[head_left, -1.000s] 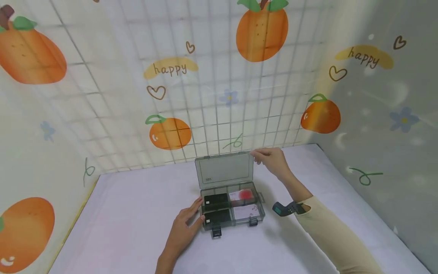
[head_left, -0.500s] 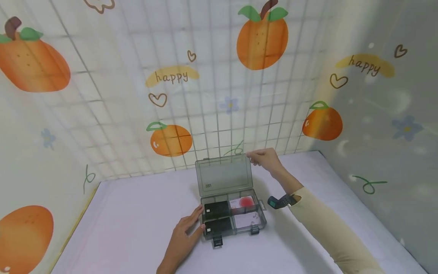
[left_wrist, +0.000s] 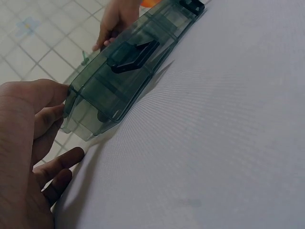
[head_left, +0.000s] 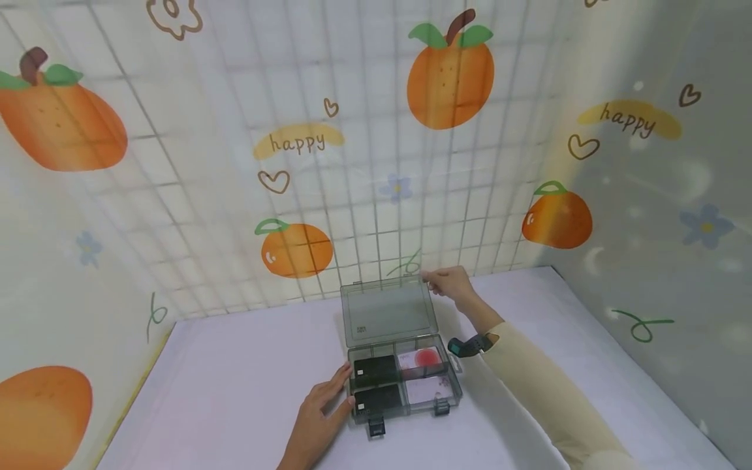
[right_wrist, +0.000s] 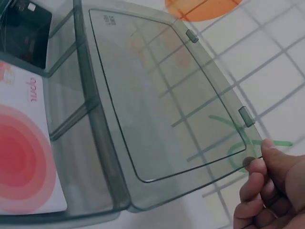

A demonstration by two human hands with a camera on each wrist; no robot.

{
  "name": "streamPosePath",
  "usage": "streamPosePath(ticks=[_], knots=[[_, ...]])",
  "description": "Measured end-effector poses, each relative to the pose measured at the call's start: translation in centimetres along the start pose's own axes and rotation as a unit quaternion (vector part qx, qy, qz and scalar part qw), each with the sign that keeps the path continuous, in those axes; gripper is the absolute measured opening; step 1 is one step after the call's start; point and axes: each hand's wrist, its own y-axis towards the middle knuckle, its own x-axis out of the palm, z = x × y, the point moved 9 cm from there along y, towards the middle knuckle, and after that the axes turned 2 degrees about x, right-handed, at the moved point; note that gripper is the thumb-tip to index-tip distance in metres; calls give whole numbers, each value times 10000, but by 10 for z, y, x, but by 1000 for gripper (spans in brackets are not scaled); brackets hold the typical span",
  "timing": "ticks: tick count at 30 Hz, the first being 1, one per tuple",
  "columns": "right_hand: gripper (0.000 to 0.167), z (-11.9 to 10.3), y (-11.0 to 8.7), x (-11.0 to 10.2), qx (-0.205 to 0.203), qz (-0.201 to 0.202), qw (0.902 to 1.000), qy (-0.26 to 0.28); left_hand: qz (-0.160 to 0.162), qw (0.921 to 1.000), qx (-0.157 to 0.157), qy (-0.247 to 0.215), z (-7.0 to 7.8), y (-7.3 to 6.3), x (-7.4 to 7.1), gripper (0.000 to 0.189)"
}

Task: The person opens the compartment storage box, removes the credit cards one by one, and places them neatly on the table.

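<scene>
A translucent grey-green plastic box stands on the table with its hinged lid raised and leaning back. Two black cards lie in its left compartments. At the right are a white card with a red circle and a pale card. My left hand rests against the box's left side, fingers loosely extended; in the left wrist view its fingers touch the box end. My right hand pinches the lid's free right corner between thumb and index finger, the other fingers curled.
Two dark latches hang at the box's front edge. The white-covered table meets a printed curtain just behind the lid. A dark wrist device sits on the right forearm.
The lid has swung further back, its pinched corner carried away by my right hand. My left hand stays against the box. The head view has tilted up slightly, so everything sits lower.
</scene>
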Motion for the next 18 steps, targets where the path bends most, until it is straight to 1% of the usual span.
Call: streamPosePath(ticks=[3, 5, 10, 12, 18], knots=[[36, 11, 7, 0, 32, 3, 10000, -44, 44, 10000, 43, -1, 2, 0, 3, 52], [34, 15, 12, 3, 84, 29, 9999, -108, 44, 10000, 53, -23, 2, 0, 2, 52], [30, 23, 18, 8, 196, 29, 9993, -322, -32, 9998, -84, -168, -1, 1, 1, 52], [29, 24, 19, 11, 198, -45, 9993, -303, -44, 9997, -121, -199, -1, 2, 2, 53], [26, 32, 19, 19, 328, -336, 9982, -386, -1, 9997, -104, -206, -2, 1, 2, 53]])
